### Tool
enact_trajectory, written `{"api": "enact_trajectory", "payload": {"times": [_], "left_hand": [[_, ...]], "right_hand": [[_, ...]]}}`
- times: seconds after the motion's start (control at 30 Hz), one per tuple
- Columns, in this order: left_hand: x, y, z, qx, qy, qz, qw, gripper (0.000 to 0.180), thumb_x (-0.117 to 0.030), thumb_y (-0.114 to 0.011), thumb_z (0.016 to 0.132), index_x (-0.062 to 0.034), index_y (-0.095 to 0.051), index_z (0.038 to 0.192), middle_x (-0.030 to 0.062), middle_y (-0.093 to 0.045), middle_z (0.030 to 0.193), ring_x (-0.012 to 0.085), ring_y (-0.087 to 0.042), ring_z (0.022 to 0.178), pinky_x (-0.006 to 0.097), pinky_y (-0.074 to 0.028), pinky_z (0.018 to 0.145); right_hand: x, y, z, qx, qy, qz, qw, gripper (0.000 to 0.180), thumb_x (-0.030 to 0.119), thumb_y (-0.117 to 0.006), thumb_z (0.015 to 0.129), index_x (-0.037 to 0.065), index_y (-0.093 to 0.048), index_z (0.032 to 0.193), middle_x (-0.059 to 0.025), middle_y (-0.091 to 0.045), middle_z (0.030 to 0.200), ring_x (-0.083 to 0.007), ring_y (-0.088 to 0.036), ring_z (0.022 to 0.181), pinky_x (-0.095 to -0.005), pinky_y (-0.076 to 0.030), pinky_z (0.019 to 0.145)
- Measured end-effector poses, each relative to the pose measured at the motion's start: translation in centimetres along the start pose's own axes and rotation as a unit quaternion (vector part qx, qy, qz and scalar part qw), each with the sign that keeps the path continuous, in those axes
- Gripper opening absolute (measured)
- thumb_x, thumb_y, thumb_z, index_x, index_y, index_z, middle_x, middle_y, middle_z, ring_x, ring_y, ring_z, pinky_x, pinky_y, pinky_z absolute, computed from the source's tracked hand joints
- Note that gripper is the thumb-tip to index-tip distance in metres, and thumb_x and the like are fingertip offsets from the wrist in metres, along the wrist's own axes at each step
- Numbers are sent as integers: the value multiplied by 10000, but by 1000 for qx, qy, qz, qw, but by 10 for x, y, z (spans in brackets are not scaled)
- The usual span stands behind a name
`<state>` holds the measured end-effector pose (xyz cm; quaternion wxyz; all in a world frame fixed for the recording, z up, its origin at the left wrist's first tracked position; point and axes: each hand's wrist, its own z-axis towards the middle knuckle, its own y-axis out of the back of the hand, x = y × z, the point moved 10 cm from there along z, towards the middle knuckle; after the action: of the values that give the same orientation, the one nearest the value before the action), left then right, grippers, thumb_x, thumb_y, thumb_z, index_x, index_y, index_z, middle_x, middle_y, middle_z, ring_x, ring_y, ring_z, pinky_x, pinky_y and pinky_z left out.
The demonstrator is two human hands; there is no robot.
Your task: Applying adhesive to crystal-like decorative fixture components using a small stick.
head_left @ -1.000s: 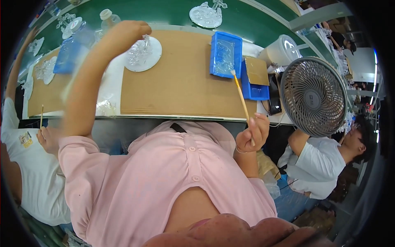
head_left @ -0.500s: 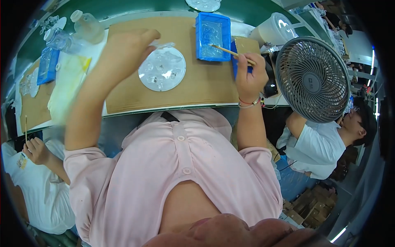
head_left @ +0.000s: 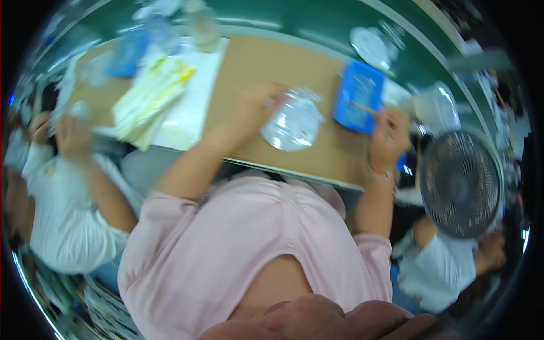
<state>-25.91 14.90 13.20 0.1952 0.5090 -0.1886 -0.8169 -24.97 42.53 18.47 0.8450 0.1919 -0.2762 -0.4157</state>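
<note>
Since half a second ago my view has swung, and the round clear plastic piece (head_left: 292,122) now sits lower on the brown cardboard-covered table (head_left: 249,62), closer to my chest. My left hand (head_left: 255,107) lies flat beside it, fingertips touching its left edge; blur hides how far the fingers are spread. My right hand (head_left: 388,139) stays raised on a bent elbow, closed around a thin wooden stick (head_left: 365,109) whose tip reaches up-left onto the blue rectangular plastic tray (head_left: 357,102). A grey round fan (head_left: 460,184) stands just right of that hand.
</note>
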Motion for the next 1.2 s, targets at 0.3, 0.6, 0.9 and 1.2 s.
{"api": "enact_trajectory", "payload": {"times": [0.3, 0.6, 0.9, 1.2], "left_hand": [[-15, -2, -8, -32, -39, -14, 999, 203, -101, -731, 799, -69, -690, 996, 95, -688, 973, 233, -673, 873, 321, -534, 744], [1, 4, -17, -18, 52, -22, 998, 178, -78, -714, 819, -42, -682, 991, 93, -679, 927, 195, -647, 819, 291, -504, 734], [4, 7, -25, -12, 40, -24, 999, 189, -77, -733, 792, -41, -682, 970, 96, -691, 901, 208, -668, 805, 300, -516, 712], [-4, 9, -24, -39, 10, -34, 999, 208, -49, -724, 789, -43, -687, 993, 91, -698, 937, 224, -670, 875, 299, -514, 757]], "right_hand": [[-10, -6, 10, 66, -55, 6, 996, 116, 92, -611, 921, -24, -606, 910, -104, -655, 761, -133, -638, 655, -246, -499, 624], [-7, -7, 24, 41, -42, 10, 998, 105, 106, -616, 917, 9, -604, 881, -83, -670, 708, -129, -638, 638, -242, -481, 617], [-15, -1, 32, 12, -38, -1, 999, 138, 129, -615, 920, 1, -598, 870, -79, -665, 671, -137, -643, 612, -228, -484, 594], [-17, 2, 28, 11, -36, 10, 999, 142, 138, -619, 919, 5, -599, 875, -90, -672, 691, -136, -661, 626, -228, -491, 598]]}}
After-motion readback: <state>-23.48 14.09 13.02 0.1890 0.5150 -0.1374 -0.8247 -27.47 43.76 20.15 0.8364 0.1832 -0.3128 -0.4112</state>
